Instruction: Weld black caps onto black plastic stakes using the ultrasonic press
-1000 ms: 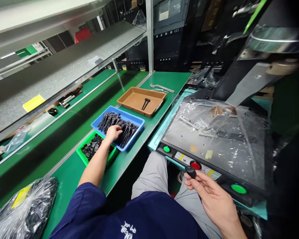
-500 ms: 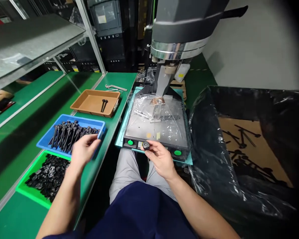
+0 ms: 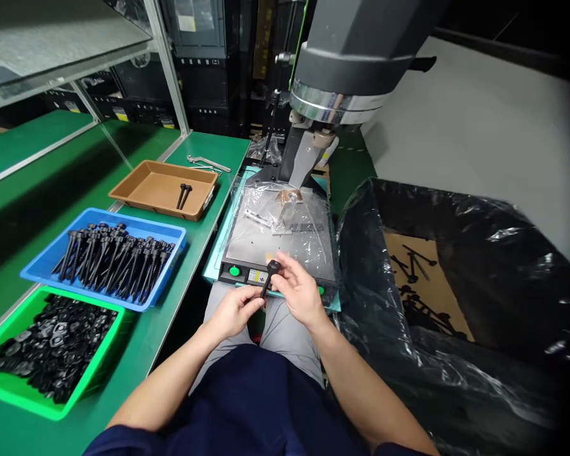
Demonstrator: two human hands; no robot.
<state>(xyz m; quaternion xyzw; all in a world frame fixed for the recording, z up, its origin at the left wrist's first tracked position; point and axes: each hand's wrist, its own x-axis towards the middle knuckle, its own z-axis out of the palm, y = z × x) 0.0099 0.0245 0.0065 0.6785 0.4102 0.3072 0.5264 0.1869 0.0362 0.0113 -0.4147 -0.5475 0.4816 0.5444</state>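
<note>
Between my two hands, in front of the press base, is a black bolt-like part point(image 3: 272, 268) with a knob-like head and a long thin shaft. My left hand point(image 3: 235, 309) pinches the lower end of its shaft. My right hand point(image 3: 300, 292) has thumb and fingers closed at the head; whether a separate cap sits there, I cannot tell. Left of my hands, a blue tray point(image 3: 42, 271) holds many similar black parts point(image 3: 118, 253). Nearer to me, a green tray point(image 3: 52, 411) is full of small black caps point(image 3: 57, 342).
A press machine point(image 3: 346, 69) stands ahead, with a plastic-covered base plate point(image 3: 247, 244), a metal fixture point(image 3: 289, 206) and a green button point(image 3: 234, 271). A brown tray point(image 3: 147, 180) holds two black parts. Behind it lies a wrench point(image 3: 209, 163). A film-lined bin point(image 3: 375, 304) stands right.
My left hand has moved from the blue tray to my right hand and now grips a shaft. The round black piece in my right hand now appears at the shaft's head. The view has shifted.
</note>
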